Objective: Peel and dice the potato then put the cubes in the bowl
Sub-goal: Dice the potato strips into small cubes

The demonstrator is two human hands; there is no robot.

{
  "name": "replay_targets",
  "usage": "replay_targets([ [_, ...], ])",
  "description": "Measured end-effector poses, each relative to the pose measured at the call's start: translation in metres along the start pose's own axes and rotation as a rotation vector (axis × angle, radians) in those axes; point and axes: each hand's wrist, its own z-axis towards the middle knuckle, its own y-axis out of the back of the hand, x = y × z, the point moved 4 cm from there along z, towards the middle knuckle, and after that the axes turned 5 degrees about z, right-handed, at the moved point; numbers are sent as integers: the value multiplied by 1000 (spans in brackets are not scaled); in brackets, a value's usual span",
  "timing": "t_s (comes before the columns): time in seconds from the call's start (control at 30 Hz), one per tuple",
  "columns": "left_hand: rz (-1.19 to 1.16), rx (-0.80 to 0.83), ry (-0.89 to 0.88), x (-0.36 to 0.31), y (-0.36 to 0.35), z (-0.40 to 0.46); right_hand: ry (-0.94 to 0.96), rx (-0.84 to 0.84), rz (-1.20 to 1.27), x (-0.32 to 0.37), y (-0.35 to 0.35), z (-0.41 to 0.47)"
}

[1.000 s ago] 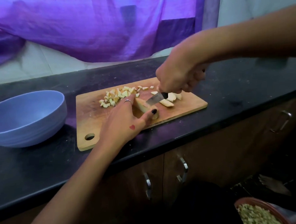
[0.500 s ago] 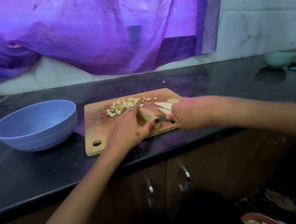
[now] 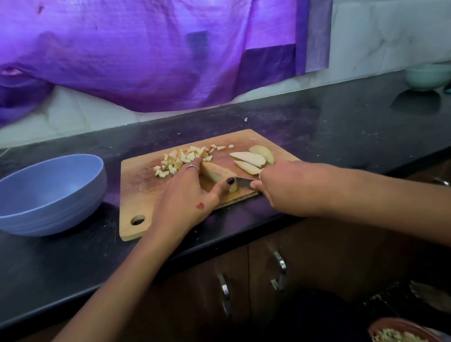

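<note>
On the wooden cutting board (image 3: 141, 192) lies a peeled potato wedge (image 3: 215, 172), pinched between the thumb and fingers of my left hand (image 3: 186, 197). My right hand (image 3: 280, 186) grips a knife (image 3: 243, 181) whose blade meets the near end of that wedge, by my left thumb. A heap of small potato cubes (image 3: 184, 157) sits at the board's far middle. Three more potato slices (image 3: 252, 158) lie at the board's far right. The empty blue bowl (image 3: 43, 195) stands left of the board.
The board rests on a black counter (image 3: 348, 126) near its front edge. A pale green bowl (image 3: 430, 76) stands at the far right. Purple cloth (image 3: 143, 49) hangs behind. Cabinet handles (image 3: 279, 270) show below; a reddish bowl (image 3: 403, 334) of pieces sits low right.
My right hand came down from above the board to its near right edge, bringing the knife blade to the wedge's near end. The left hand kept hold of the wedge. The camera tilted up.
</note>
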Motion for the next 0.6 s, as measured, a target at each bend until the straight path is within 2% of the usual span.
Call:
replay_targets([
  [0.1, -2, 2, -16, -1, 0, 0, 26, -8, -27, -2, -8, -2],
  [0.3, 0, 34, -22, -2, 4, -4, 104, -129, -5, 4, -19, -2],
  [0.6, 18, 29, -34, -6, 6, -6, 152, -282, -253, -7, -2, 8],
])
